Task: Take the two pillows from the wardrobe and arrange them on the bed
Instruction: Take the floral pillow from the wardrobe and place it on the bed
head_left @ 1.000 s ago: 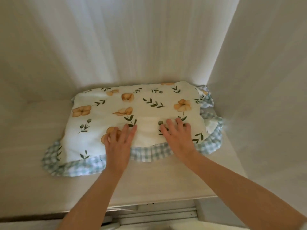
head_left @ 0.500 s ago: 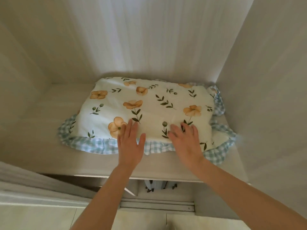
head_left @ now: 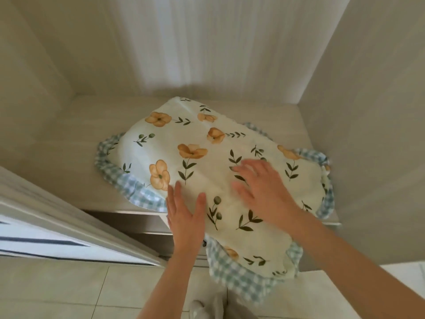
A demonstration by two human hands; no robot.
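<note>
Presently listed, as I read it from the head camera: one pillow (head_left: 207, 171), cream cloth printed with orange flowers and dark green leaf sprigs, edged by a blue-and-white checked frill. It lies slantwise on the pale wooden shelf (head_left: 69, 143) inside the wardrobe, its far end toward the back panel, its near end hanging out past the shelf's front edge over the tiled floor (head_left: 69, 288). Whether a second pillow sits beneath it I cannot tell. Left hand (head_left: 186, 217): open, fingers spread and straight, palm down, at the pillow's near left edge, fingertips over the cloth where the frill meets the shelf edge; it closes on nothing. Right hand (head_left: 262, 187): open, fingers splayed, palm flat on the pillow's top face, right of its middle; slightly blurred, gripping nothing. Both forearms enter from the bottom of the view, the pillow's overhanging corner between them. Wardrobe door (head_left: 57, 217): white, at lower left, beside the shelf. Wardrobe side wall (head_left: 368, 111): close by the pillow's right frill.
</note>
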